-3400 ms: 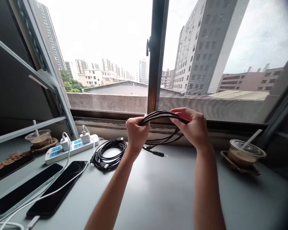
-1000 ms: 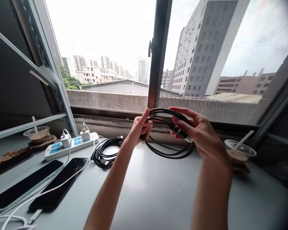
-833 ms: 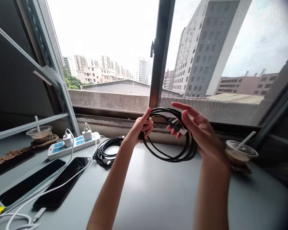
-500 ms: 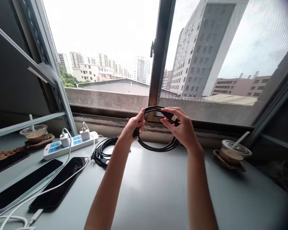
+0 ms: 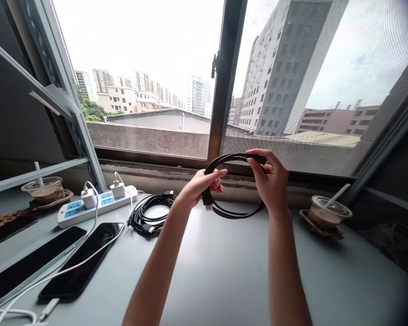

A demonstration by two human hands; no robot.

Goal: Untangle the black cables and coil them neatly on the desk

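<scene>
A coiled black cable (image 5: 236,215) is held up in both hands above the desk, in front of the window. My left hand (image 5: 204,184) is closed round the left side of the loop, thumb lying across it. Just below that hand, a black plug with a pale metal tip (image 5: 208,201) points down. At the upper right of the loop, my right hand (image 5: 270,174) pinches a dark connector or cable end between thumb and fingers. Left of my left forearm, a second coiled black cable (image 5: 141,213) lies on the desk.
A white power strip (image 5: 97,206) with two chargers stands at the left. Two phones (image 5: 80,260) lie before it, crossed by white charging cables (image 5: 88,260). Iced drinks stand at both sides, the right cup (image 5: 328,213) on a brown coaster. A metal frame (image 5: 88,145) rises at the left.
Both hands have shifted right with the cable. The left thumb now stretches across the loop, and the plug below that hand shows. The right hand has turned, hiding the pale tip of its connector.
</scene>
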